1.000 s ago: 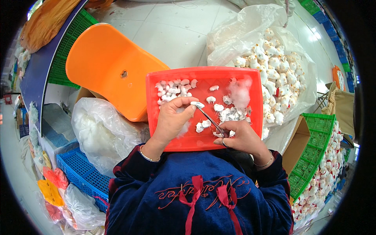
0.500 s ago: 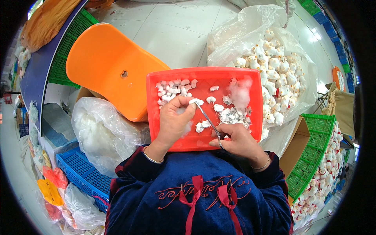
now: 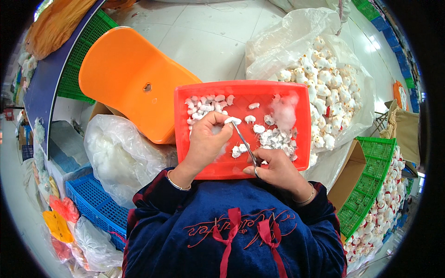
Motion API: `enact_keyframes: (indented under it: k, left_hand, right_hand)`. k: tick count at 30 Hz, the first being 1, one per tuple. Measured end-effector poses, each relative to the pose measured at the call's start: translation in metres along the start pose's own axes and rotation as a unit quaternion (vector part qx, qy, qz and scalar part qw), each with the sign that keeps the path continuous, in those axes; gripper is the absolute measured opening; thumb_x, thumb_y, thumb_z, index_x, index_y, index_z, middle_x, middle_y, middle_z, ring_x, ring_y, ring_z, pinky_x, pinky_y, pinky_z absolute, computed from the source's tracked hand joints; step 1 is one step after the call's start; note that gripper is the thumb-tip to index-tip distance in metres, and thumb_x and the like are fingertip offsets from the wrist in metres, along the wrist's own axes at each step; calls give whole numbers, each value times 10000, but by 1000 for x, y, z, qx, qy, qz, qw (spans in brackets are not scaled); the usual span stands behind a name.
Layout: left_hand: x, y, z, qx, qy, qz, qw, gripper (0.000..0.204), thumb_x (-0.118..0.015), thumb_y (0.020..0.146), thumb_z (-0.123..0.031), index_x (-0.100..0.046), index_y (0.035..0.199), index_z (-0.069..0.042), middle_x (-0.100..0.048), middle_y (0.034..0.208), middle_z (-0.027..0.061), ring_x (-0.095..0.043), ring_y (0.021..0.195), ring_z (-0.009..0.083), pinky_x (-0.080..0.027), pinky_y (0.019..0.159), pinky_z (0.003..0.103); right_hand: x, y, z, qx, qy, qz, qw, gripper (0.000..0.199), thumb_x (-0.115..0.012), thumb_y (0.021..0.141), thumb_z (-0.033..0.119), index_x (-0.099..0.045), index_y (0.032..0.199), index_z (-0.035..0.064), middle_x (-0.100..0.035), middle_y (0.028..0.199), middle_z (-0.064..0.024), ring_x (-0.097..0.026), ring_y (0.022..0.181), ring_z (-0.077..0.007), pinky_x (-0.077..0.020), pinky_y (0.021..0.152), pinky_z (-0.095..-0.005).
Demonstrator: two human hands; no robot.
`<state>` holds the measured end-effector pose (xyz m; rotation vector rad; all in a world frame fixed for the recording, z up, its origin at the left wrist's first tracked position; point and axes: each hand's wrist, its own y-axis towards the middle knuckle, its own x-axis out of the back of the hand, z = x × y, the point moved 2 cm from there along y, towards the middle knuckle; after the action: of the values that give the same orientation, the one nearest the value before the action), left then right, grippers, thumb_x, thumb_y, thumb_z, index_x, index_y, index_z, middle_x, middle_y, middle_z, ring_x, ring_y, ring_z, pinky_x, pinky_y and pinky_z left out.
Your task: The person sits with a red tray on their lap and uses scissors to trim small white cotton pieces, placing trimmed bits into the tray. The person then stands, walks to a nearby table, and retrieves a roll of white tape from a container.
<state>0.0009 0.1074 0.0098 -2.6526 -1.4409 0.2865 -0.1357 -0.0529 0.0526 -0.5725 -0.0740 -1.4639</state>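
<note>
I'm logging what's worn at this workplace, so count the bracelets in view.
2: one bracelet around the wrist behind the left hand, another bracelet around the wrist behind the right hand. The sleeves may hide more.

**Orange Meets Red**

The chair (image 3: 125, 78) is orange, the tray (image 3: 245, 85) red, pieces (image 3: 276, 139) white, scissors (image 3: 244, 141) silver. A navy top (image 3: 185, 252) carries red script (image 3: 243, 227) and 2 red ribbons (image 3: 226, 257); the blue crate (image 3: 99, 199) and green crate (image 3: 371, 178) show grids.

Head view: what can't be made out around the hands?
Head view, all:
Metal tool: tip lost at the white piece; handle partly covered by the right hand.
Red tray: floor beneath the left hand hidden by that hand.
Grey-white pile: pieces too small for detail.
</note>
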Motion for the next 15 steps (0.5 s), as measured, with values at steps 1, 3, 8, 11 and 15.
enact_keyframes:
  k: [1, 3, 8, 11, 15]
  left_hand:
    - [1, -1, -2, 41, -13, -3, 999, 49, -656, 942, -44, -667, 982, -19, -662, 915, -16, -577, 830, 37, -481, 751, 213]
    - [1, -3, -8, 124, -40, -9, 991, 68, -668, 931, -56, -658, 985, -16, -642, 881, -27, -564, 791, 35, -490, 716, 228]
    - [0, 0, 5, 0, -8, 9, 1000, 85, -643, 953, -48, -679, 1023, -16, -671, 937, -14, -566, 806, 20, -465, 705, 187]
    - [0, -1, 0, 33, -41, 9, 999, 115, -645, 962, -63, -692, 1053, -9, -676, 949, -13, -561, 803, 11, -456, 695, 174]
    - [4, 1, -2, 49, -81, 23, 995, 148, -655, 971, -85, -703, 1083, -1, -678, 956, -15, -559, 794, 11, -456, 693, 175]
  right_hand:
    - [0, 1, -1, 3, -11, -4, 1000, 314, -818, 856, 264, -690, 964, -2, -627, 684, -130, -588, 613, -191, -476, 584, -341]
    - [1, 4, -4, 10, -35, -12, 999, 317, -816, 857, 266, -685, 966, -2, -629, 686, -137, -594, 613, -201, -478, 586, -349]
    - [-11, 3, -6, 1, 23, -12, 1000, 315, -817, 848, 251, -668, 956, -5, -634, 703, -133, -617, 623, -237, -491, 596, -366]
    - [-5, 6, -4, -10, -6, -27, 1000, 311, -822, 837, 241, -667, 951, -3, -629, 714, -125, -626, 647, -241, -495, 609, -365]
    - [-1, 6, -6, 21, -25, -41, 999, 306, -834, 812, 234, -682, 951, 8, -628, 711, -116, -629, 651, -252, -494, 607, -368]
